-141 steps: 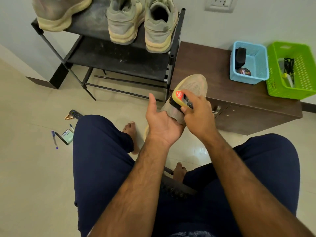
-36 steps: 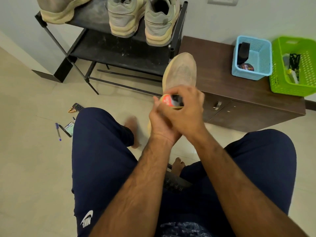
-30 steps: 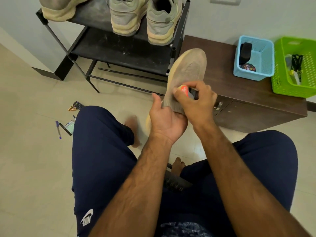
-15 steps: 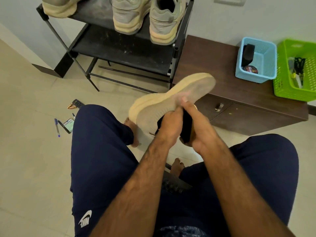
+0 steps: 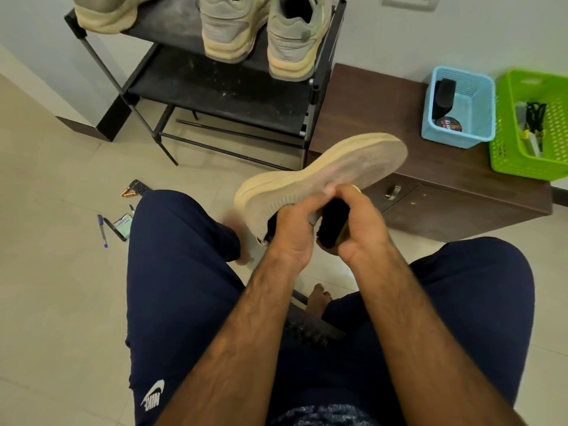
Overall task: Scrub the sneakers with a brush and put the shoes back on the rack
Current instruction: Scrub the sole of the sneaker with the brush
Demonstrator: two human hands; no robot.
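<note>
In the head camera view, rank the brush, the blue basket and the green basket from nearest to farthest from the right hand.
1. Brush: gripped in the right hand, against the sneaker.
2. Blue basket: on the cabinet, ahead and right.
3. Green basket: farther right on the cabinet, beside the blue one.

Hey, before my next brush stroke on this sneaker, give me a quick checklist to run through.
1. Left hand grip on the beige knit sneaker, held sole up: ok.
2. Right hand grip on the black-bristled, yellow-backed brush: ok.
3. Bristles touching the sneaker's upper: cannot tell, hidden under the shoe and hands.
4. Upper fully scrubbed: cannot tell, it faces away.
5. Gap on the black metal shoe rack, on its top shelf beside the lone beige sneaker: ok.
</note>
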